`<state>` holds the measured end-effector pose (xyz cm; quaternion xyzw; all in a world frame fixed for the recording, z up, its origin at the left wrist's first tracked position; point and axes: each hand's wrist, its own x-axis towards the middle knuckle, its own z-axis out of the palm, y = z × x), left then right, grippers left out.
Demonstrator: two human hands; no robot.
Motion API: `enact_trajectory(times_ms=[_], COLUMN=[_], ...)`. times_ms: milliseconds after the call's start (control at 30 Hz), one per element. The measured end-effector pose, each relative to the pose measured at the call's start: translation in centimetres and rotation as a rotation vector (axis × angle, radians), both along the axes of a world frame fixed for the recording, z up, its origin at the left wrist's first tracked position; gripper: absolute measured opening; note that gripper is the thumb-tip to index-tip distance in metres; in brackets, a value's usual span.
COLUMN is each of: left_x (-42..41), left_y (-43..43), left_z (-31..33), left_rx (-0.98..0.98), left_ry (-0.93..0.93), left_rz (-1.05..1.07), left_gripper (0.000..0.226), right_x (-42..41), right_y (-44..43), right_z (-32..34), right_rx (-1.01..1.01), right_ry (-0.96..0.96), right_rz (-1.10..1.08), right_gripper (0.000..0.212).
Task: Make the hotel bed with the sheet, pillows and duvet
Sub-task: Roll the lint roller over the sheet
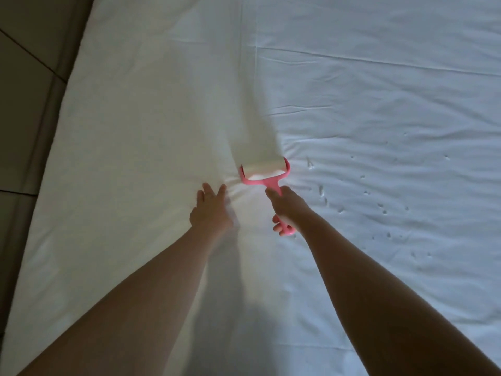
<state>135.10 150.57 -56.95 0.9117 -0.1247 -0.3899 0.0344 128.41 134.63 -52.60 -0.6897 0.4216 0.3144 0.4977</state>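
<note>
A white sheet (352,109) covers the whole bed and fills most of the view, with creases across its right half. My right hand (287,207) grips the pink handle of a lint roller (264,172), whose white roll presses on the sheet near the middle. My left hand (210,210) lies flat on the sheet just left of the roller, fingers spread, holding nothing. The fabric bunches slightly between the two hands. No pillows or duvet are in view.
Several small dark specks (379,204) dot the sheet to the right of the roller. The bed's left edge (54,147) runs diagonally, with a tiled floor (24,85) beyond it.
</note>
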Motion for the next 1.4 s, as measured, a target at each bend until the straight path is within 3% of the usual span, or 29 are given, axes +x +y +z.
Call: enact_trajectory(times_ms=[200,333,433,500,600,667,767,867,1000,1067,1200,1400], left_x=[-4.4,-8.3,-11.5,-13.4,-16.2,-17.7,-19.4,-20.6,-22.3,-23.2,-24.3,-22.0], left_y=[1.1,0.6,-0.3,-1.1,-2.7,-3.8,-5.6,-7.6,-10.2,-11.0,-10.9,-12.6], left_z=[-0.4,1.0,2.6,3.8,5.6,6.6,7.6,8.3,8.9,8.5,6.9,5.2], left_rx=[-0.015,-0.072,-0.176,-0.294,-0.449,-0.466,-0.454,-0.508,-0.611,-0.560,-0.385,-0.424], left_ry=[0.064,0.156,0.185,0.314,0.663,0.733,0.707,0.666,0.691,0.677,0.700,0.694], left_rz=[-0.190,-0.168,-0.019,0.184,0.559,0.708,0.793,0.917,0.972,0.960,0.958,1.003], left_gripper=[0.066,0.054,0.034,0.040,0.055,0.056,0.042,0.059,0.029,0.021,0.027,0.019], right_x=[-6.4,-10.4,-12.4,-13.5,-15.5,-16.9,-18.7,-19.9,-21.5,-22.1,-23.7,-21.7], right_y=[1.0,2.0,2.5,2.5,2.1,1.8,1.1,-0.5,-2.5,-2.6,-1.9,-2.9], right_z=[0.9,1.2,1.9,2.4,3.1,3.4,3.9,5.1,6.4,6.4,5.1,2.8], right_rx=[-0.067,-0.091,-0.064,0.003,0.071,0.102,0.126,0.234,0.439,0.497,0.574,0.440], right_ry=[0.031,0.054,0.071,0.126,0.207,0.209,0.176,0.092,0.016,0.045,0.158,0.106], right_rz=[0.067,0.081,0.040,-0.038,-0.042,-0.030,-0.043,-0.115,-0.245,-0.271,-0.367,-0.366], right_gripper=[0.037,0.038,0.040,0.047,0.060,0.067,0.068,0.056,0.049,0.050,0.052,0.052])
